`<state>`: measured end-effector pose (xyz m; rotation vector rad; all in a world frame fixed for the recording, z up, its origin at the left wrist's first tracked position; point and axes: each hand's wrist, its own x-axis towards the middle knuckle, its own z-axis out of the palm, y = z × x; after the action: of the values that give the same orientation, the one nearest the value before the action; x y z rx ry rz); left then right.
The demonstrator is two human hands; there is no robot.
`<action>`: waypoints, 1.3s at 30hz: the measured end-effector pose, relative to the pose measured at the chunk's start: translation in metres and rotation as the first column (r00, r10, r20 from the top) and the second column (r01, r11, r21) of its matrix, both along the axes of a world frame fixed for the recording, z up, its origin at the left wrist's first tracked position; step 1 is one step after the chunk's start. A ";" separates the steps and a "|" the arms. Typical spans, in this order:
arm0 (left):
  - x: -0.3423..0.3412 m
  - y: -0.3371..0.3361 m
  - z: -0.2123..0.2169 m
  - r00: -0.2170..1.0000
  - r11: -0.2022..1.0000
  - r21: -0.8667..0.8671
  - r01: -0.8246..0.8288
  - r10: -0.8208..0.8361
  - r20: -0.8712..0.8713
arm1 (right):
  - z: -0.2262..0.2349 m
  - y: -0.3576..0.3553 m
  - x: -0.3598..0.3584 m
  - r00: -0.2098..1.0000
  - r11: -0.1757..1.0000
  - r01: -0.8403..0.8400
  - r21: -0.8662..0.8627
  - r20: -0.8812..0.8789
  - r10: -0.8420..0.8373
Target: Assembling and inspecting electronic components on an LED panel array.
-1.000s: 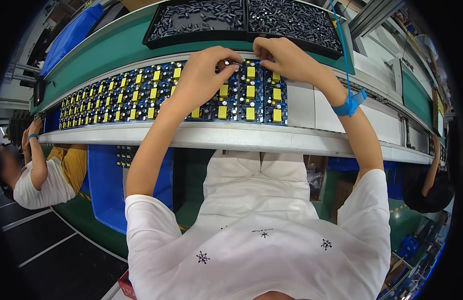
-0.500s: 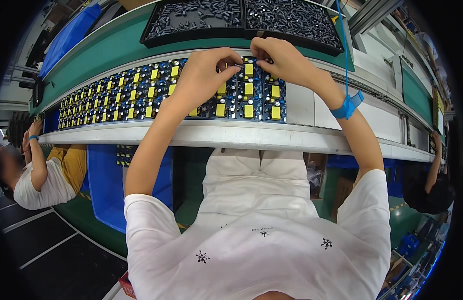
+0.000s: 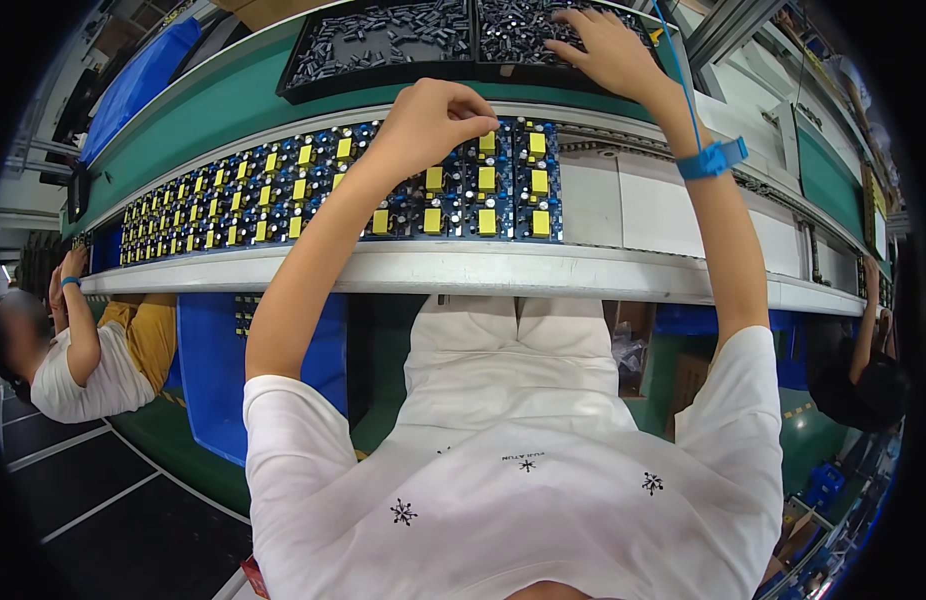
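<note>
A row of blue circuit boards (image 3: 461,205) with yellow block components lies along the conveyor. Over the boards near the right end of the row, my left hand (image 3: 433,120) is closed in a pinch, thumb against fingers; whatever it holds is too small to make out. My right hand (image 3: 613,55) is over the right black tray (image 3: 543,76), its fingers apart among many small dark cylindrical components (image 3: 503,30) that look like capacitors. A blue wrist strap (image 3: 713,160) with a cord is around my right wrist.
A left black tray (image 3: 383,88) holds more dark cylinders. The conveyor's white front rail (image 3: 433,268) runs between me and the boards. A blue bin (image 3: 208,380) stands below at left. One co-worker (image 3: 93,350) is at far left, another (image 3: 863,380) at far right.
My right hand has left the boards and moved up and right into the right tray, fingers spreading. My left hand stays pinched over the boards, which have shifted slightly left.
</note>
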<state>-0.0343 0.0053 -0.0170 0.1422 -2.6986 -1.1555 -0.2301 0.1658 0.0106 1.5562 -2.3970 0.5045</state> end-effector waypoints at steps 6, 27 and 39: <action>-0.013 0.012 0.007 0.995 0.962 -0.258 0.094 -0.095 0.005 | -0.016 0.002 -0.033 0.995 0.999 -0.035 -0.031 -0.095 0.032; -0.014 0.010 -0.005 0.980 0.876 -0.455 0.159 -0.198 -0.039 | 0.003 0.017 0.006 0.976 0.966 -0.010 -0.260 0.206 0.065; -0.010 0.018 0.001 0.963 0.802 -0.564 0.194 -0.265 -0.047 | -0.001 0.023 0.024 0.865 0.941 -0.161 -0.298 0.415 0.280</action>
<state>-0.0443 0.0234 -0.0164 -0.3467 -2.8608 -0.3533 -0.2066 0.1883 0.0099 1.7555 -2.3332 1.3034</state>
